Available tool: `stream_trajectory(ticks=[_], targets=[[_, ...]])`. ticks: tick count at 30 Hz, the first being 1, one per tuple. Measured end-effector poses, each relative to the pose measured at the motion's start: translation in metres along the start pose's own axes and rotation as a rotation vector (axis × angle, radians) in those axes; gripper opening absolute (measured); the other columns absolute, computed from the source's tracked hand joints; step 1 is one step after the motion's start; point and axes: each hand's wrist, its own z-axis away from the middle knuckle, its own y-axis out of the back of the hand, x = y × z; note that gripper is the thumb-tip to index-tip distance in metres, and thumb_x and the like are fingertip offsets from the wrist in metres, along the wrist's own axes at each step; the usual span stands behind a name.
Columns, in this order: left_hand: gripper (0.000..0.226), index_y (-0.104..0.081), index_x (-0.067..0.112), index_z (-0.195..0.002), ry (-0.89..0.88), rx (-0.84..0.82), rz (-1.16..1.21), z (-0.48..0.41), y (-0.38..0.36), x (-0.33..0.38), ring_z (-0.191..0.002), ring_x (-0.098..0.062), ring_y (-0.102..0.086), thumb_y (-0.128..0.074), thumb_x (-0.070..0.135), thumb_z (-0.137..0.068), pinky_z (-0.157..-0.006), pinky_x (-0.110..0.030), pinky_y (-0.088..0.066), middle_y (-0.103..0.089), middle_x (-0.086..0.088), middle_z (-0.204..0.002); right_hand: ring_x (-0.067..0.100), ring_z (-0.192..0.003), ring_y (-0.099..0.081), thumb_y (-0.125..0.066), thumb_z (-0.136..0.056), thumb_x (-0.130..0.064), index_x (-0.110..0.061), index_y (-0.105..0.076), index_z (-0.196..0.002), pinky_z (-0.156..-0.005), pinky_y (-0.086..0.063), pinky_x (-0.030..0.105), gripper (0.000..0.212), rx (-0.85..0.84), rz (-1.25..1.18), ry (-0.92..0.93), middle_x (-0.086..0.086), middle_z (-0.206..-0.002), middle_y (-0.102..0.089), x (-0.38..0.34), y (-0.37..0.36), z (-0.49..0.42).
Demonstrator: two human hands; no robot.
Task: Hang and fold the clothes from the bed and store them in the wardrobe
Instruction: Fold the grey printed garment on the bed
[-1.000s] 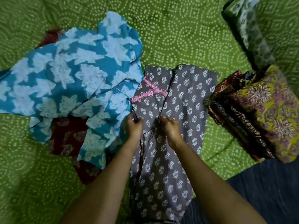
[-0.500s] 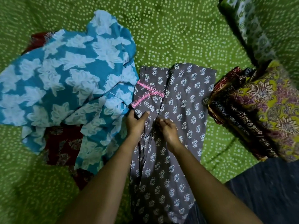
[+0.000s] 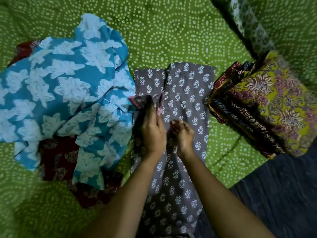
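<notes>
The grey printed garment [image 3: 187, 93] is laid lengthwise on the green bedspread [image 3: 171, 31], its upper end spread flat and its lower end trailing off the near edge of the bed between the forearms. A pink-trimmed flap [image 3: 159, 109] near the central seam is seen raised and blurred at the tips of the left hand [image 3: 152, 129], whose fingers are stretched forward over it. Whether the flap is pinched or only pushed cannot be told. The right hand [image 3: 183, 134] is set just beside it, its fingers curled down and pinching the cloth at the seam. The step in hand is judged to be the folding of this garment, with a side part being turned inward over the body. For the next move, the flap would need to be laid flat and smoothed, and the long lower end then brought up over it. Touching the garment's left edge, a blue floral garment [image 3: 68, 86] is heaped over a dark red cloth [image 3: 58, 157], both still unfolded. On the right a stack of folded clothes [image 3: 267, 100] is kept near the bed's corner. No wardrobe is in view.
</notes>
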Motion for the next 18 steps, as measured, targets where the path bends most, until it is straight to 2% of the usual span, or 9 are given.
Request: stream_trajectory(ticks=[2, 4, 5, 7, 9, 10, 12, 15, 18], targets=[[0.050, -0.052, -0.001, -0.130, -0.177, -0.190, -0.053, 0.012, -0.017, 0.009, -0.118, -0.029, -0.055, -0.036, 0.032, -0.096, -0.100, -0.032, -0.039, -0.056, -0.021, -0.128, 0.010, -0.059, -0.057, -0.043, -0.096, 0.001, -0.005, -0.057, -0.081, -0.058, -0.047, 0.019, 0.021, 0.049, -0.065, 0.033, 0.001, -0.065, -0.064, -0.006, 0.009, -0.002], [0.054, -0.038, 0.011, -0.142, -0.314, -0.585, -0.194, 0.018, -0.033, 0.012, -0.141, -0.021, -0.023, -0.028, 0.042, -0.099, -0.117, -0.042, -0.014, -0.033, -0.012, -0.150, 0.002, -0.052, -0.055, -0.038, -0.097, 0.005, -0.006, -0.054, -0.075, -0.057, -0.046, 0.016, 0.029, 0.151, -0.086, 0.110, -0.007, -0.055, -0.063, -0.012, 0.025, -0.005], [0.052, -0.031, 0.018, -0.145, -0.299, -0.766, -0.297, 0.020, -0.042, 0.007, -0.145, -0.019, -0.008, -0.027, 0.043, -0.100, -0.118, -0.045, -0.001, -0.020, -0.007, -0.155, 0.004, -0.056, -0.055, -0.039, -0.096, 0.004, -0.005, -0.056, -0.075, -0.062, -0.046, 0.019, 0.029, 0.218, -0.055, 0.148, -0.005, -0.059, -0.064, -0.012, 0.034, -0.009], [0.053, -0.027, 0.025, -0.147, -0.133, -0.939, -0.435, 0.021, -0.048, -0.006, -0.146, -0.019, 0.005, -0.024, 0.048, -0.099, -0.115, -0.046, 0.012, -0.006, -0.002, -0.158, 0.015, -0.072, -0.056, -0.046, -0.095, -0.003, 0.000, -0.063, -0.085, -0.075, -0.047, 0.032, 0.021, 0.354, 0.083, 0.228, 0.010, -0.078, -0.066, -0.008, 0.047, -0.015], [0.055, -0.030, 0.023, -0.146, 0.014, -0.927, -0.469, 0.022, -0.046, -0.020, -0.146, -0.019, 0.003, -0.020, 0.050, -0.099, -0.113, -0.046, 0.014, -0.007, 0.000, -0.158, 0.021, -0.082, -0.055, -0.050, -0.093, -0.006, -0.003, -0.064, -0.090, -0.085, -0.047, 0.041, 0.015, 0.407, 0.194, 0.285, 0.015, -0.088, -0.064, -0.005, 0.056, -0.015], [0.054, -0.034, 0.021, -0.144, 0.031, -0.917, -0.478, 0.023, -0.043, -0.027, -0.146, -0.018, 0.001, -0.021, 0.049, -0.099, -0.113, -0.045, 0.012, -0.010, -0.001, -0.158, 0.022, -0.085, -0.055, -0.050, -0.092, -0.004, -0.003, -0.063, -0.092, -0.087, -0.047, 0.041, 0.013, 0.393, 0.246, 0.322, 0.015, -0.089, -0.064, -0.004, 0.059, -0.012], [0.048, -0.043, 0.017, -0.139, 0.009, -0.872, -0.441, 0.024, -0.035, -0.038, -0.145, -0.018, -0.012, -0.030, 0.041, -0.100, -0.116, -0.043, 0.001, -0.019, -0.002, -0.156, 0.024, -0.089, -0.058, -0.051, -0.090, 0.001, 0.004, -0.062, -0.099, -0.086, -0.043, 0.029, 0.015, 0.319, 0.412, 0.413, 0.020, -0.097, -0.065, -0.006, 0.059, -0.005], [0.037, -0.055, 0.013, -0.129, 0.026, -0.616, -0.338, 0.025, -0.025, -0.040, -0.130, -0.024, -0.038, -0.041, 0.029, -0.099, -0.105, -0.033, -0.028, -0.044, -0.005, -0.144, 0.030, -0.096, -0.060, -0.052, -0.089, 0.002, 0.006, -0.061, -0.107, -0.085, -0.041, 0.029, 0.021, 0.201, 0.651, 0.499, 0.023, -0.104, -0.065, -0.007, 0.047, 0.002], [0.030, -0.059, 0.005, -0.121, 0.128, -0.350, -0.332, 0.016, -0.020, -0.044, -0.115, -0.029, -0.046, -0.049, 0.016, -0.095, -0.095, -0.035, -0.037, -0.056, -0.014, -0.124, 0.031, -0.100, -0.059, -0.051, -0.088, 0.002, 0.002, -0.061, -0.109, -0.087, -0.042, 0.031, 0.023, 0.004, 0.821, 0.573, 0.018, -0.107, -0.065, -0.018, 0.029, 0.001]])
